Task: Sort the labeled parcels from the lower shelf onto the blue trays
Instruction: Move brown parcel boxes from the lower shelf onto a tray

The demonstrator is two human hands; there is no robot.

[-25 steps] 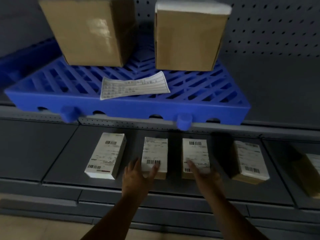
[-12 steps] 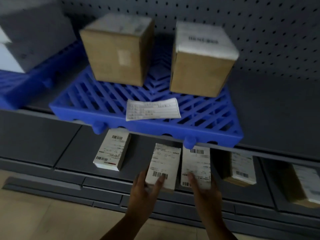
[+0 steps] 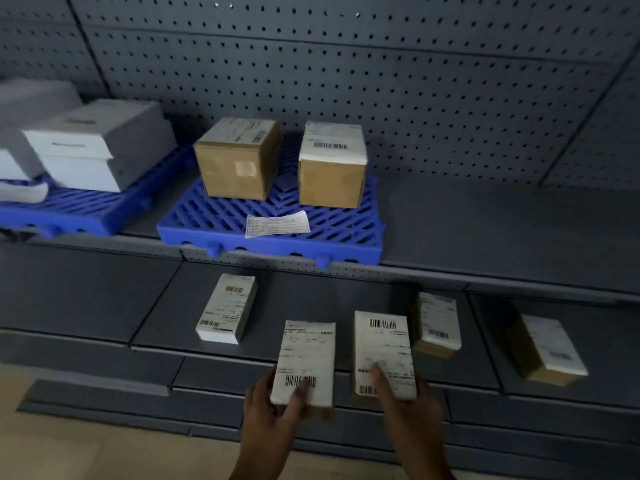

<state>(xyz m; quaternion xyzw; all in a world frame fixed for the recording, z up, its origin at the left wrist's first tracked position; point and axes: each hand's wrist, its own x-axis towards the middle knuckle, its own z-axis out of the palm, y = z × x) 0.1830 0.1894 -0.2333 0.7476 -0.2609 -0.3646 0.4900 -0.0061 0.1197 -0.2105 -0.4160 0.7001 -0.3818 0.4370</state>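
Observation:
My left hand (image 3: 273, 410) grips a small labeled parcel (image 3: 306, 358) by its near end, lifted off the lower shelf (image 3: 311, 296). My right hand (image 3: 405, 407) holds a second labeled parcel (image 3: 382, 351) the same way, thumb on its label. Three more labeled parcels lie on the lower shelf: a white one (image 3: 227, 313) to the left, a brown one (image 3: 437, 323) to the right, and another (image 3: 549, 348) at far right. On the upper shelf a blue tray (image 3: 346, 244) carries two cardboard boxes (image 3: 239, 157) (image 3: 332, 164) and a paper slip (image 3: 277, 223).
A second blue tray (image 3: 86, 213) at upper left holds grey-white boxes (image 3: 100, 143). The upper shelf surface (image 3: 502, 230) right of the middle tray is bare grey metal. A pegboard wall (image 3: 346, 64) backs the shelves. Beige floor (image 3: 104, 452) shows at bottom left.
Both hands closed on a parcel each and lifted them off the lower shelf toward me. The view pulled back and tilted up, revealing the upper shelf and left tray.

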